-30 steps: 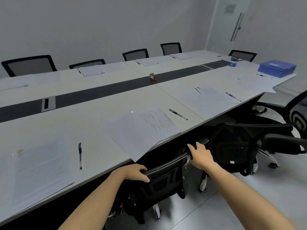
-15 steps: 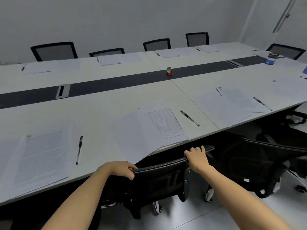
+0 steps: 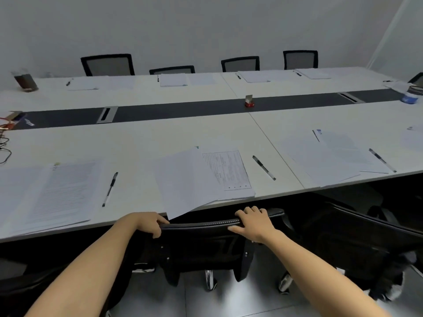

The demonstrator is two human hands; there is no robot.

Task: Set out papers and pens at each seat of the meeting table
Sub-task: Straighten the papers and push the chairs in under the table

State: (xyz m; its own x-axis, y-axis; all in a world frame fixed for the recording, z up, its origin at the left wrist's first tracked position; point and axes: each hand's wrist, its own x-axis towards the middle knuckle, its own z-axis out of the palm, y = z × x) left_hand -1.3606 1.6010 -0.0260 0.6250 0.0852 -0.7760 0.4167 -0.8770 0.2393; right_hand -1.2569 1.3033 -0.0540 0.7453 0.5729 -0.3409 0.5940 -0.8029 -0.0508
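Chair [image 3: 199,245] is clamped at its top by my left hand [image 3: 146,223] and right hand [image 3: 251,223], I judge to tuck it under the bench [image 3: 137,143]; papers [image 3: 201,177] and pen [image 3: 264,167] lie just beyond it.

Both curled: left grip [image 3: 148,225], right grip [image 3: 252,222].

middle papers [image 3: 201,177]: white sheets loosely fanned, one corner overhanging the counter [image 3: 160,138] edge (top sheet is a printed form) | middle pen [image 3: 264,167]: black, slanted, just right of them | left papers [image 3: 52,193], left pen [image 3: 110,189] beside | right papers [image 3: 332,156], right pen [image 3: 382,160] at their right edge | far papers [image 3: 172,80]: flat
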